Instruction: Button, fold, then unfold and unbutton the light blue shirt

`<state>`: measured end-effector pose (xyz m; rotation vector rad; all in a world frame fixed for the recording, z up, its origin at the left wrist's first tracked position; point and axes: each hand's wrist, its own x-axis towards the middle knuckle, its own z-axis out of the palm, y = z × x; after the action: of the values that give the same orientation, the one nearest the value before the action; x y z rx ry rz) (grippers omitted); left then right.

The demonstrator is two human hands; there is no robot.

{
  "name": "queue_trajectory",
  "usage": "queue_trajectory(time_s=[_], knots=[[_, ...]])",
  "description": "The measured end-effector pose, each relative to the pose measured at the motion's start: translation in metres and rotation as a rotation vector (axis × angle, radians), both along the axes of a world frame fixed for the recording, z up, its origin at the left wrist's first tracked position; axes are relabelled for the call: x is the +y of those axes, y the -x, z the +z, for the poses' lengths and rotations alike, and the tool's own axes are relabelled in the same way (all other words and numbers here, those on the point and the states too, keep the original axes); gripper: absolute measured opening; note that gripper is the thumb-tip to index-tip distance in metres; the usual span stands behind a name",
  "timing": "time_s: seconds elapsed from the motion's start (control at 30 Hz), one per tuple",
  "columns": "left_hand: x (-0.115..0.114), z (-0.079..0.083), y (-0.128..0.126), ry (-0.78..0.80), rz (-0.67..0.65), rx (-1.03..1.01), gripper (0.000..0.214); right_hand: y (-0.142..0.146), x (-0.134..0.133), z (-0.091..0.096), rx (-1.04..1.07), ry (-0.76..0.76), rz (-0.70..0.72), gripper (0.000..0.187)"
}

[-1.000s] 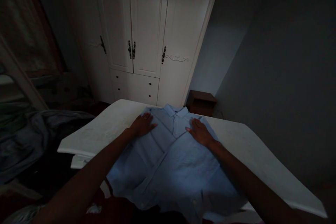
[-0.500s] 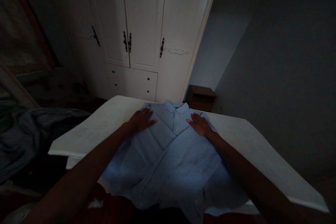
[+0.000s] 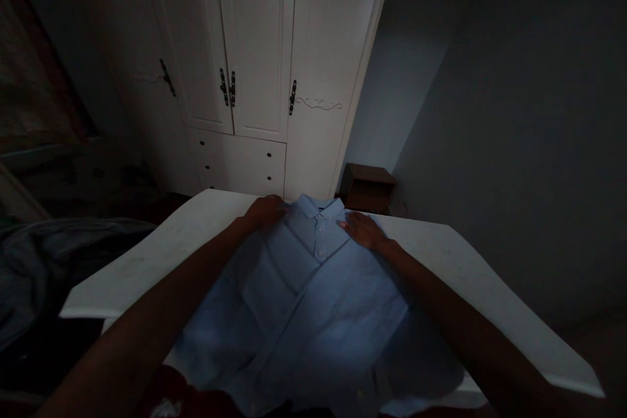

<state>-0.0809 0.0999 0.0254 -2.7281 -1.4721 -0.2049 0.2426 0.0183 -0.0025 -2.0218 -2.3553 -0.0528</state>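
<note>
A light blue button-up shirt (image 3: 313, 300) lies front up on a white table (image 3: 455, 261), its collar at the far side. My left hand (image 3: 264, 211) rests on the shirt's left shoulder beside the collar, fingers curled over the fabric edge. On the right shoulder lies my right hand (image 3: 361, 232), flat, with its fingers stretched toward the collar. The shirt's hem hangs over the table's near edge.
A white wardrobe (image 3: 259, 65) with dark handles and drawers stands behind the table. A small brown nightstand (image 3: 367, 186) sits by the grey wall. Dark bedding (image 3: 49, 268) lies at the left. The room is dim.
Both hands have slid up the shirt toward the collar. The left hand now curls at the shoulder edge instead of lying flat. The view has shifted a little.
</note>
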Motion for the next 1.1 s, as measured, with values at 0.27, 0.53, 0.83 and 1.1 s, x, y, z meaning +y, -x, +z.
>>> queue_trajectory(time_s=[0.27,0.53,0.83,1.1], knots=[[0.021,-0.033,-0.008,0.026,-0.14,0.068,0.072,-0.016,0.028,-0.02,0.008,0.062,-0.08,0.082],[0.034,-0.038,-0.007,0.057,-0.134,0.061,0.079,-0.022,0.037,-0.025,0.036,0.083,-0.102,0.087],[0.037,-0.04,-0.005,0.064,-0.127,0.044,0.078,-0.025,0.038,-0.026,0.049,0.085,-0.11,0.088],[0.015,-0.027,-0.015,-0.057,-0.003,0.087,0.058,-0.025,0.039,-0.028,0.021,0.044,-0.097,0.086]])
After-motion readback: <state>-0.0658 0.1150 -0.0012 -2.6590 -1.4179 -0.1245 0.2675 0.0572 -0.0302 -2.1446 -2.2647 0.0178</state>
